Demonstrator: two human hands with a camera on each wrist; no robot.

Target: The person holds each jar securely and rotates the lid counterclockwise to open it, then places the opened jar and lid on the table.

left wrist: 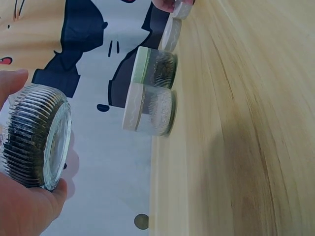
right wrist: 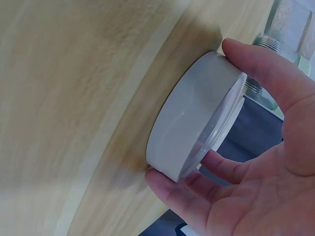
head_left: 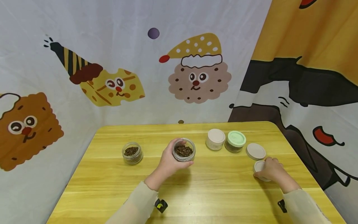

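Our right hand (head_left: 274,170) pinches a white lid (right wrist: 194,110) between thumb and fingers, toward the right edge of the wooden table (head_left: 212,199); can't tell if it's off the surface. Farther out, our left hand (head_left: 169,158) grips an open glass jar (head_left: 183,159) of brown pieces (head_left: 184,151), raised over the surface about midway between left and right edges. Second lid (head_left: 255,151) lies flat just beyond the first. Another open jar (head_left: 133,160), same fill, stands toward the left edge. Near the far edge, right of middle: white-lidded jar (head_left: 215,140) beside green-lidded jar (head_left: 235,141). Printed cloth (head_left: 126,115) behind.
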